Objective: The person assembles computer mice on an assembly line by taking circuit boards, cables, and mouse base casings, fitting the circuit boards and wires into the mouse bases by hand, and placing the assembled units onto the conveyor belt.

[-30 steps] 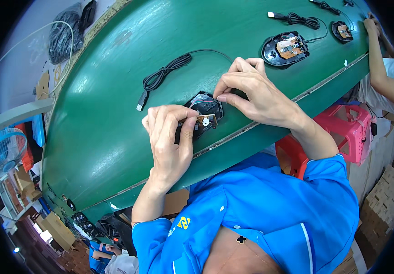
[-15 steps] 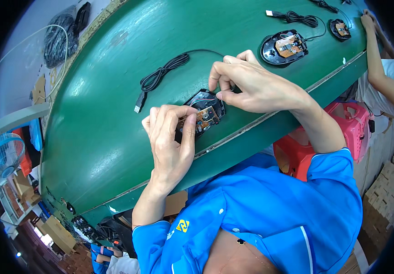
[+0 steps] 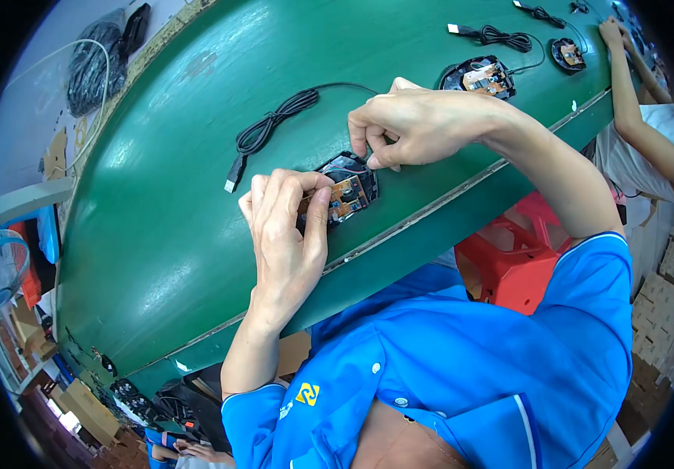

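One brown circuit board (image 3: 348, 198) over an opened black mouse shell (image 3: 369, 181) on the green tabletop (image 3: 173, 195), pinched at one edge by the left hand's (image 3: 282, 223) fingers, likely for steadiness. By the shell's upper right edge, the right hand (image 3: 423, 129) with fingers curled close together, perhaps for reaching the thin wires (image 3: 342, 170); cannot tell whether gripping anything. Beyond, a bundled cable (image 3: 269, 123), probably tied against tangling; farther right, two more opened mice (image 3: 481, 79), cables likewise bundled.
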`<state>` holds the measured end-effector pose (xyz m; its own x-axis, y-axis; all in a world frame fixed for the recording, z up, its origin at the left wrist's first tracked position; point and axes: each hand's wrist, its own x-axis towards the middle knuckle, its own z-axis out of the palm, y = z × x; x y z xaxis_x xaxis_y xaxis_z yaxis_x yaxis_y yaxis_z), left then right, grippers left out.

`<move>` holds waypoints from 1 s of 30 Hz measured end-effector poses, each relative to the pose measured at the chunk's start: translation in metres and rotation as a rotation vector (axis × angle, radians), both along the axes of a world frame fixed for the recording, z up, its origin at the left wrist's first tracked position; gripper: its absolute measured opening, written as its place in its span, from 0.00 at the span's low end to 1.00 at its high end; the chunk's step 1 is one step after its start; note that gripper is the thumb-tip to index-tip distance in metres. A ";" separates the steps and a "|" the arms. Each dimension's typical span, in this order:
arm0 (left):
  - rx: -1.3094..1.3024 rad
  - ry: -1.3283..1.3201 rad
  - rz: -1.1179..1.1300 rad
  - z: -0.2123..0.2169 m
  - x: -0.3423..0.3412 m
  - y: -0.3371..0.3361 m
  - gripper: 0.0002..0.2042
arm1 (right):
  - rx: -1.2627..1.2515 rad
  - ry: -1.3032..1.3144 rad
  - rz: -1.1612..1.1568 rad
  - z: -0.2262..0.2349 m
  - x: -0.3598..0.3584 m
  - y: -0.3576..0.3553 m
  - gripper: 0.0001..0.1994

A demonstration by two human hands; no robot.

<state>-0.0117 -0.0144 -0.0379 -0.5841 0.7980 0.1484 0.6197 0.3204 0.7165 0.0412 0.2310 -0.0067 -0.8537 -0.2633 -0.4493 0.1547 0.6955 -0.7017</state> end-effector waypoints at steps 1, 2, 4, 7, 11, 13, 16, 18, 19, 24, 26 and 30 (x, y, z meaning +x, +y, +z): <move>0.003 -0.003 0.002 0.000 0.000 0.000 0.03 | 0.013 -0.022 -0.018 0.000 0.000 -0.002 0.05; 0.005 -0.006 0.004 0.000 0.000 0.001 0.03 | 0.026 -0.044 -0.036 0.000 0.000 -0.004 0.05; 0.009 -0.013 0.007 -0.001 0.001 0.002 0.03 | 0.052 -0.088 -0.072 0.000 0.000 -0.006 0.05; 0.018 -0.021 0.008 -0.002 0.001 0.002 0.03 | 0.059 -0.045 -0.067 -0.002 0.003 -0.006 0.05; 0.028 -0.018 0.004 -0.003 0.002 0.004 0.03 | 0.119 -0.013 -0.044 0.002 0.001 -0.008 0.05; 0.029 0.003 0.003 -0.004 0.001 0.005 0.03 | 0.226 -0.034 -0.002 0.010 -0.005 -0.015 0.06; 0.042 0.019 0.001 -0.004 0.001 0.006 0.03 | 0.324 0.053 0.016 0.011 0.001 -0.016 0.07; 0.055 0.022 0.002 -0.005 0.003 0.007 0.03 | 0.399 0.242 0.013 0.003 0.016 -0.014 0.07; 0.061 0.023 0.003 -0.005 0.003 0.007 0.03 | 0.435 0.337 0.014 0.000 0.021 -0.013 0.07; 0.061 0.063 0.026 -0.007 0.004 0.007 0.03 | 0.502 0.793 -0.115 -0.014 0.042 -0.025 0.12; 0.067 0.060 0.037 -0.007 0.003 0.008 0.03 | 0.395 0.782 -0.114 -0.020 0.051 -0.030 0.13; 0.076 0.047 0.044 -0.008 0.004 0.008 0.03 | 0.076 0.722 -0.134 -0.031 0.061 -0.035 0.16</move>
<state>-0.0076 -0.0060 -0.0463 -0.6093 0.7573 0.2352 0.6397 0.2941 0.7102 0.1025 0.1958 -0.0374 -0.9663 -0.1266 0.2241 -0.2406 0.7538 -0.6115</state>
